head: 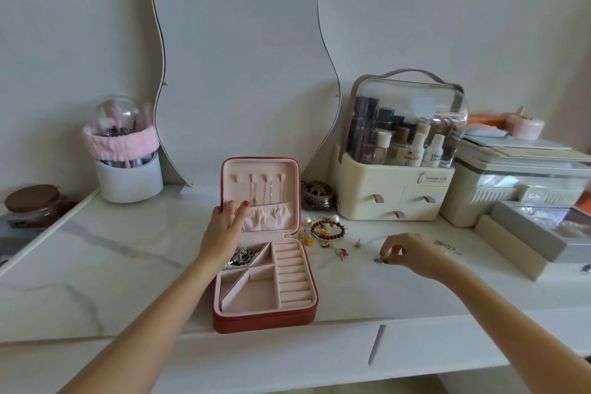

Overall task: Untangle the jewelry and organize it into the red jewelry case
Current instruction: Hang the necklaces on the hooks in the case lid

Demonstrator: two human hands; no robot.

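Red jewelry case (265,318), open on a white marble-veined tabletop (112,265), lid (260,195) standing upright. Its lining is pale pink and velvety. The lid carries a row of hooks with thin chains (267,192) hanging into a gathered fabric pocket (271,217). The base is divided into angled compartments on the left and a ridged ring-roll column (292,275) on the right. The upper-left compartment holds a heap of silvery tangled jewelry (243,257); the two lower compartments show only lining.

Left hand (225,224): fingers spread flat against the lid's left edge, steadying it, not curled round anything. Right hand (404,253): fingertips pinching a small silvery piece (379,259) just above the tabletop, to the right of the case.

Between case and right hand lies loose jewelry: a dark red beaded bracelet (327,229), pearls (308,221), and small orange and gold earrings (340,252).

Behind stand a cream plastic organiser (393,192) with a clear domed cover over bottles, and a wavy-edged mirror (243,67).
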